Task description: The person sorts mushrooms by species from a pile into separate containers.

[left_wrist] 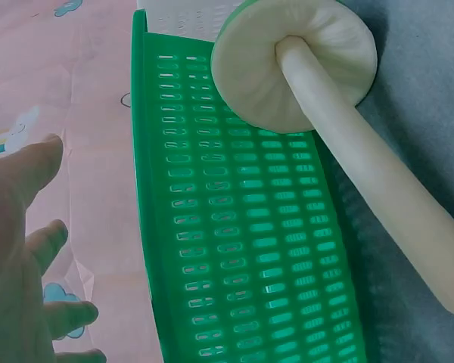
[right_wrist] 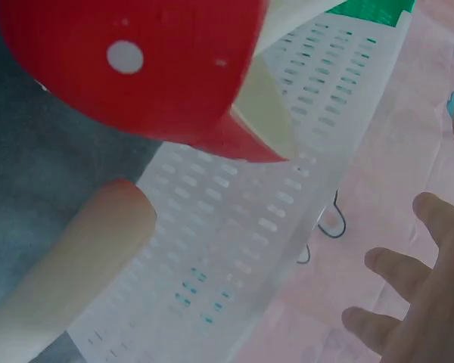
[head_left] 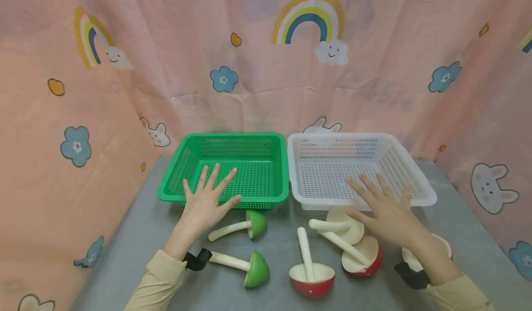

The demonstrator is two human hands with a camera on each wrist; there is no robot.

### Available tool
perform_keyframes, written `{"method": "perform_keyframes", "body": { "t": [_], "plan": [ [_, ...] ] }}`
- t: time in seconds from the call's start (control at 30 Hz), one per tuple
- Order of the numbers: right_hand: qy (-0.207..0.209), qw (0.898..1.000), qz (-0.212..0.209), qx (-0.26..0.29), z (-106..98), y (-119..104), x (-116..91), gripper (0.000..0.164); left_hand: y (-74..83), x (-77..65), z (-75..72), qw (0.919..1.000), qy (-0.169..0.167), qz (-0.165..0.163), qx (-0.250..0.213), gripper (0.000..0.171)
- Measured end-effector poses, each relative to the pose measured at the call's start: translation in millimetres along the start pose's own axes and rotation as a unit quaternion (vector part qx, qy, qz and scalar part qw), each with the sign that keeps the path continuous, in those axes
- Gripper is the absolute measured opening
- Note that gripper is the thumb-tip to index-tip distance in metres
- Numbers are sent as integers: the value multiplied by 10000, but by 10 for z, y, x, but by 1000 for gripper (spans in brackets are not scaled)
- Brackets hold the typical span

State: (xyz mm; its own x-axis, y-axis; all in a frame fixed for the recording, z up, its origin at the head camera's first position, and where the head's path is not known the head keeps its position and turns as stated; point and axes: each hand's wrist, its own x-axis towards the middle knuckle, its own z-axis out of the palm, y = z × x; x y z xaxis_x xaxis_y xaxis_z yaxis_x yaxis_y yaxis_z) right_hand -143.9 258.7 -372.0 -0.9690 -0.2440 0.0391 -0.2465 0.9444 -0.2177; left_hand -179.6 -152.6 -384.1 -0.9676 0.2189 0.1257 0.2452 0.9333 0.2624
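My left hand (head_left: 203, 208) is held with spread fingers over the front of a green plastic basket (head_left: 284, 177), holding nothing. Below it lie two toy mushrooms with green caps, one nearer the basket (head_left: 258, 224) and one nearer me (head_left: 259, 270). With its fingers also spread, my right hand (head_left: 390, 216) hovers by the front rim of a white plastic basket (head_left: 424, 195), and it too holds nothing. Several red-capped toy mushrooms (head_left: 314, 287) lie around it, two of them overlapping. My right forearm partly hides another mushroom (head_left: 441, 245).
The two baskets stand side by side at the back of a grey table (head_left: 133, 246). A pink printed curtain (head_left: 257, 108) hangs behind them and along both sides. Dark straps (head_left: 198, 259) circle both wrists below beige sleeves.
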Motion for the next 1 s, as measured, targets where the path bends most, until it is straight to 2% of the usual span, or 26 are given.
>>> {"method": "perform_keyframes", "body": {
  "t": [0.57, 0.73, 0.83, 1.0],
  "plan": [
    [398, 9973, -526, 315, 123, -84, -91, 67, -82, -73, 30, 9997, 148, -13, -196, 67],
    [449, 9955, -717, 421, 173, -135, -107, 66, -120, -109, 66, 9995, 281, 23, -163, 65],
    [697, 9921, -919, 500, 219, -146, -114, 64, -145, -126, 87, 9990, 402, 94, -155, 63],
    [1287, 9801, -1427, 501, 312, -155, -118, 59, -198, -157, 109, 9978, 619, 184, -143, 61]
  ]
}}
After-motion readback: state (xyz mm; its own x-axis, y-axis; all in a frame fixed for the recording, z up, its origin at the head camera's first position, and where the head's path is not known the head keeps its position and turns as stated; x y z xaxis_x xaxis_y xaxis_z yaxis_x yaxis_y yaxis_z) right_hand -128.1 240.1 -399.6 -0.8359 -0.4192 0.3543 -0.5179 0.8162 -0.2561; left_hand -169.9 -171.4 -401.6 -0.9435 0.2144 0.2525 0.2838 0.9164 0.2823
